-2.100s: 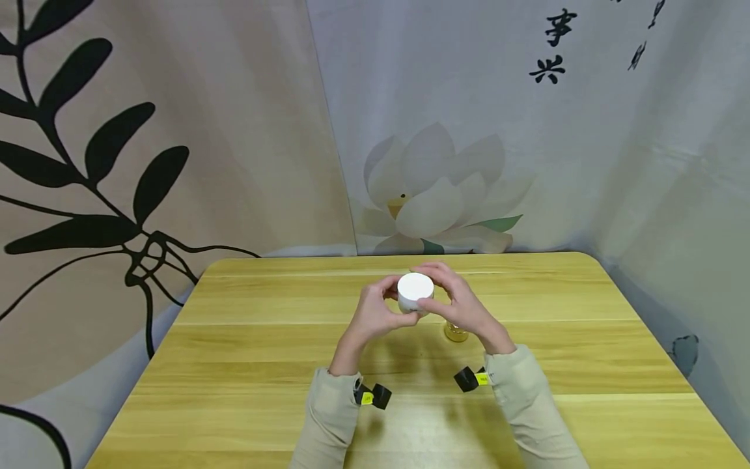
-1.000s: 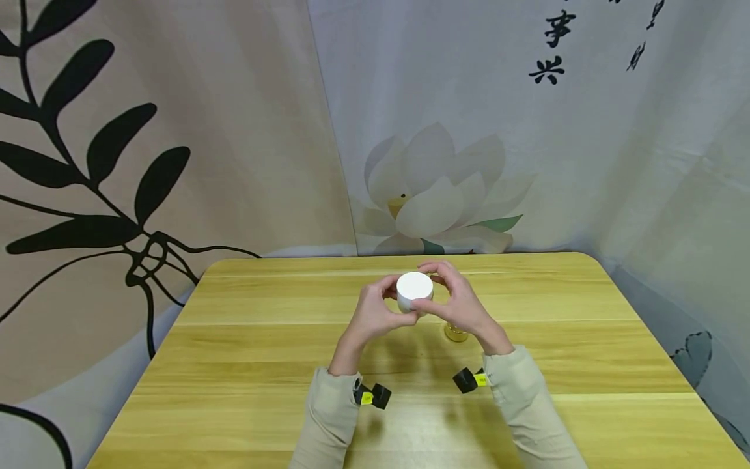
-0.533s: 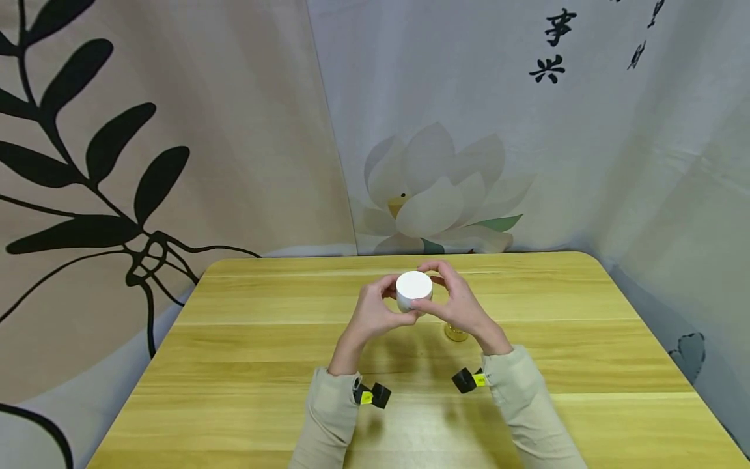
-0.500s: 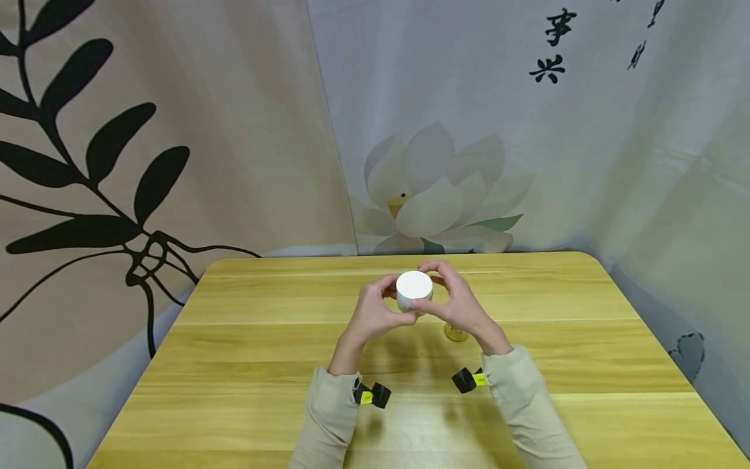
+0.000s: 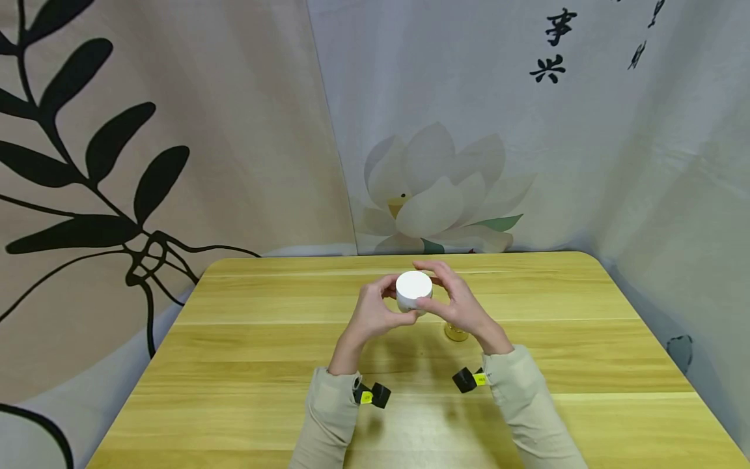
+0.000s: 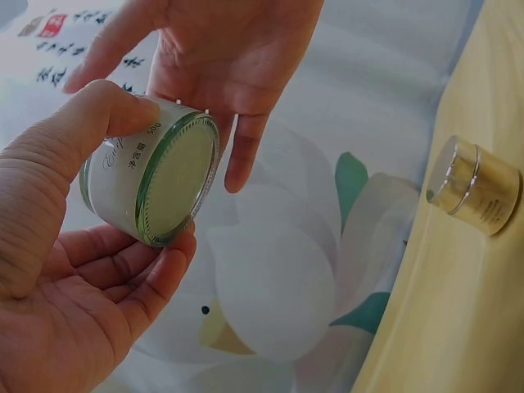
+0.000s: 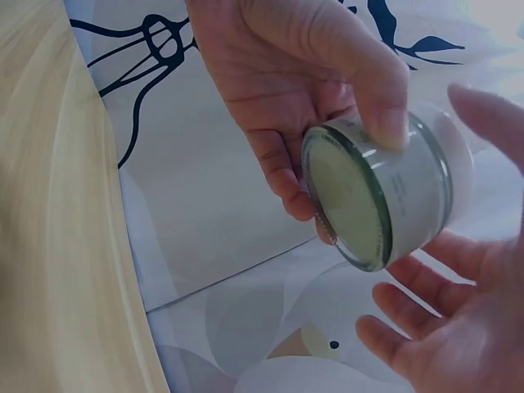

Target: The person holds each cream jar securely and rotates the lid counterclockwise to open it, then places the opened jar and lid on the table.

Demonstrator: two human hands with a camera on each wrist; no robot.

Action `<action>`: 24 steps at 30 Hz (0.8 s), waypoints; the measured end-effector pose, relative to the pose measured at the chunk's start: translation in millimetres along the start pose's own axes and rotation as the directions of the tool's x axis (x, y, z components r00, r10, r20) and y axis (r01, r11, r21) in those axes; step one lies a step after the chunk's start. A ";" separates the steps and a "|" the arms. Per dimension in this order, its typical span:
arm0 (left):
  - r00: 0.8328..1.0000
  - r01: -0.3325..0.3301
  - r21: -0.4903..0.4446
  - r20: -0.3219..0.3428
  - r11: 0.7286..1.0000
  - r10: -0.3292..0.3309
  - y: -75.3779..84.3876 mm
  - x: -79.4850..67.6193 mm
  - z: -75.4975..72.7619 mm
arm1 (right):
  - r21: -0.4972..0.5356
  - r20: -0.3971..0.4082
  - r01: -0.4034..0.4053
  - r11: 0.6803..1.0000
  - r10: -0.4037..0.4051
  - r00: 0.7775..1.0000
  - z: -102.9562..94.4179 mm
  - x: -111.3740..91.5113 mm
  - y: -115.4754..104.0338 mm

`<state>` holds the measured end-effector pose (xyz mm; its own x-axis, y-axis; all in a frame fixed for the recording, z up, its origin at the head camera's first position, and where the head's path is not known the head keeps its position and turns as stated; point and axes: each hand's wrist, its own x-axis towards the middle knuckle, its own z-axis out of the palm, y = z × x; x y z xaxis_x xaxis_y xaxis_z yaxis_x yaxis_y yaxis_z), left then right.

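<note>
A cosmetic cream jar (image 6: pixel 123 176) with a clear greenish glass base and printed label is held up above the table. Its white lid (image 5: pixel 413 284) faces up in the head view. My left hand (image 5: pixel 375 309) grips the jar's body, thumb on the label and fingers round the far side. Around the lid, my right hand (image 5: pixel 459 303) is spread, with thumb and fingers extended on either side. In the right wrist view the right thumb stands off from the lid's edge. A gold jar (image 6: pixel 479 184) stands on the table, partly hidden behind the right hand in the head view.
The light wooden table (image 5: pixel 263 378) runs back to a printed fabric backdrop (image 5: pixel 246 163) with leaves, a lotus and lettering. Black wrist cameras with yellow labels sit at both sleeve cuffs.
My right hand's fingers have shifted around the lid: the index finger has moved slightly left and the thumb slightly right. My left hand and the jar have stayed almost in place.
</note>
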<state>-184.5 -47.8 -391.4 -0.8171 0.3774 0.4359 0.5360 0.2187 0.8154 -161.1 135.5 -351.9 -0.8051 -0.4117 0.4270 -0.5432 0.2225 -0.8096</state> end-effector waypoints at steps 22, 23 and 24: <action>1.000 0.003 0.011 0.004 1.000 -0.003 8.4 -1.1 -2.3 | 0.003 -0.036 0.008 1.000 -0.008 0.999 4.0 2.0 20.8; 1.000 0.001 0.013 0.006 1.000 -0.001 13.6 -1.4 -3.2 | 0.004 -0.041 0.000 1.000 0.000 0.999 4.5 2.2 16.3; 1.000 0.001 0.014 0.009 1.000 -0.001 18.8 -1.8 -4.2 | 0.002 -0.046 0.001 1.000 -0.001 0.999 4.9 2.5 12.1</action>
<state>-173.8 -48.2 -375.3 -0.8155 0.3854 0.4318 0.5385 0.2317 0.8102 -168.5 132.8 -362.6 -0.8149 -0.3706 0.4457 -0.5433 0.2203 -0.8102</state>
